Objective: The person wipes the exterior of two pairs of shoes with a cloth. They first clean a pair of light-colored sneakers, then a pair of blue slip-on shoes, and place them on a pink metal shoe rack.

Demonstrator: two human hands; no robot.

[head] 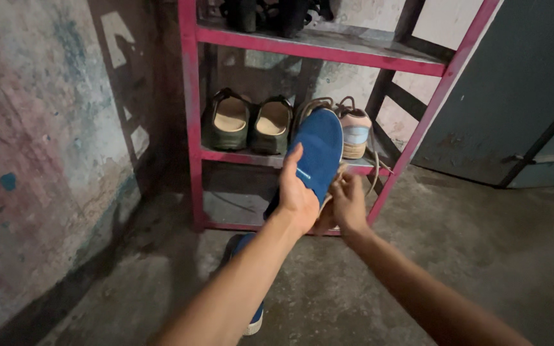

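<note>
My left hand point(297, 192) grips a blue shoe point(315, 150) by its side and holds it up, sole toward me, in front of a pink metal shoe rack point(193, 128). My right hand point(347, 202) is just right of it, fingers curled on the shoe's beige laces near its underside. A second blue shoe with a white sole point(251, 314) lies on the concrete floor below my left forearm, partly hidden by the arm.
On the rack's middle shelf sit a pair of dark green slip-on shoes point(248, 122) and a pale pink sneaker point(356, 131). Dark footwear point(270, 16) stands on the top shelf. A stained wall runs along the left; a grey door point(520, 96) is at right.
</note>
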